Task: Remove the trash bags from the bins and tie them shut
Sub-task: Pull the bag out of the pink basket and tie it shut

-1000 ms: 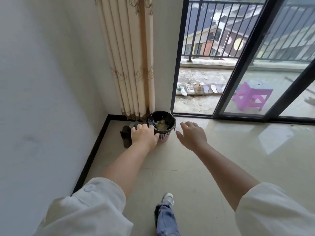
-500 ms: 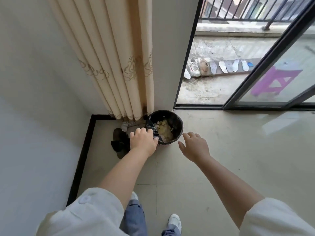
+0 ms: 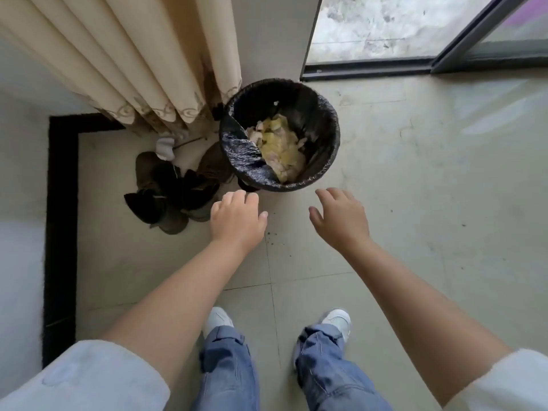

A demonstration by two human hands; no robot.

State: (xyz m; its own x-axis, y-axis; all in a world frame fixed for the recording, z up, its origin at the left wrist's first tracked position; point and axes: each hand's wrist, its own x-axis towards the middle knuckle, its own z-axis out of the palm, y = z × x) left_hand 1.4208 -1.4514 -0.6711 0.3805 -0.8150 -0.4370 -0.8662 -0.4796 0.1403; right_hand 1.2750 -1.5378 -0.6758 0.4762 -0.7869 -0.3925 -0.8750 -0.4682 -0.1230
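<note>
We see a tiled floor [image 3: 415, 203], beige curtain [image 3: 133, 63] in the corner. Round bin [image 3: 323, 170] beside the curtain hem, black trash bag [image 3: 246, 155] lining it, yellowish scraps [image 3: 281, 146] inside. Dark shoes [image 3: 172, 188] left of the bin. Left hand [image 3: 237, 221] loosely curled, empty, just short of the rim. Right hand [image 3: 341, 221] spread, empty.

bin [image 3: 326, 161] in corner by curtain [image 3: 133, 54], trash bag [image 3: 243, 152] in it, shoes [image 3: 172, 188] left of bin, both hands [image 3: 237, 221] just before it
</note>
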